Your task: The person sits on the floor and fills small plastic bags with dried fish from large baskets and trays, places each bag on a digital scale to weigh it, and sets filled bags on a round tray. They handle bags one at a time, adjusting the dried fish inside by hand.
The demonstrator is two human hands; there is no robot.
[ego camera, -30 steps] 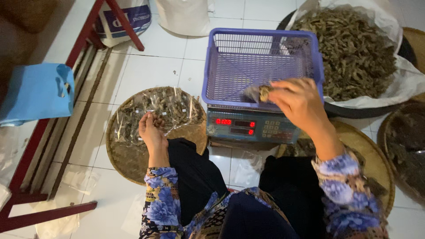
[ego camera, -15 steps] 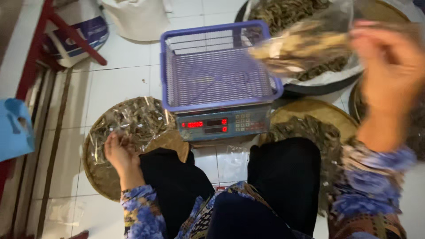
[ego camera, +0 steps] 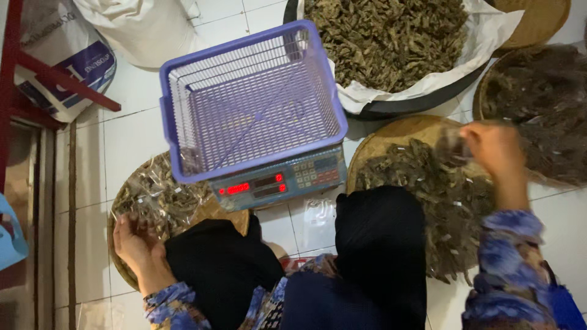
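My right hand [ego camera: 498, 150] is out to the right, closed on a blurred clear packet of dried brown pieces [ego camera: 452, 145]. It hovers over a heap of similar packets on a round woven tray [ego camera: 391, 131]. My left hand [ego camera: 131, 239] rests low on the left, fingers spread on clear packets [ego camera: 160, 198] in another woven tray [ego camera: 211, 211]. Between the hands, a purple plastic basket [ego camera: 257, 164] stands empty on a digital scale [ego camera: 278, 183] with red digits.
A black basin lined with a white sack [ego camera: 489, 36] holds loose dried pieces at the back. A third woven tray [ego camera: 538, 110] of dark material lies far right. White sacks [ego camera: 140, 30] and a red metal frame [ego camera: 58, 76] stand at the back left. My dark-clothed knees [ego camera: 379, 244] fill the foreground.
My right hand lifted a packet out of the purple basket and carried it right and down over the right tray. The left hand stayed on the left tray.
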